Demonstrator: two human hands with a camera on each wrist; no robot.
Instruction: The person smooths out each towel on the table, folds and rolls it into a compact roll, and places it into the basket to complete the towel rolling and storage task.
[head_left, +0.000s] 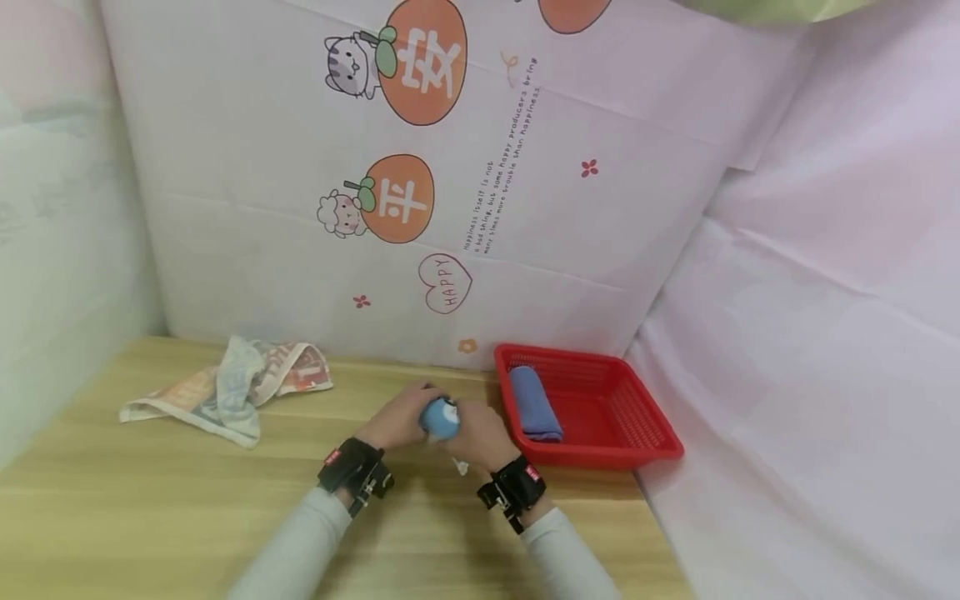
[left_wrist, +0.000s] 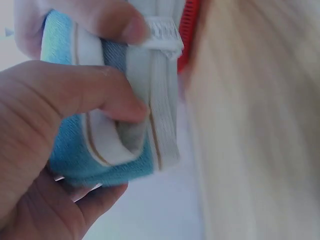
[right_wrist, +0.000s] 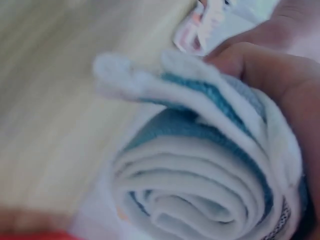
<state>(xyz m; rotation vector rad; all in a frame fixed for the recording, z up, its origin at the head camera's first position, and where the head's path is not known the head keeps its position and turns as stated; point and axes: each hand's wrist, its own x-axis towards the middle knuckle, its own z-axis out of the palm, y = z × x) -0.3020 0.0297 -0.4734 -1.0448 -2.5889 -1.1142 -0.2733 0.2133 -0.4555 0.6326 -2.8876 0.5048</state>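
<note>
Both hands hold a rolled blue towel (head_left: 440, 419) up over the table, near the red basket. My left hand (head_left: 397, 418) grips one end, its thumb (left_wrist: 107, 92) pressing on the white hem and its other fingers underneath. From the other side my right hand (head_left: 482, 433) grips the roll; in the left wrist view another thumb (left_wrist: 107, 20) lies on the hem beside a small white label (left_wrist: 165, 36). The right wrist view shows the towel (right_wrist: 190, 185) end-on, with spiral layers and a loose flap sticking out at the top.
A red plastic basket (head_left: 577, 457) stands at the right with a rolled blue cloth (head_left: 534, 404) along its left side. A crumpled printed towel (head_left: 236, 392) lies at the back left of the wooden table (head_left: 150, 517). Printed white sheeting (head_left: 247, 167) closes off the back and sides.
</note>
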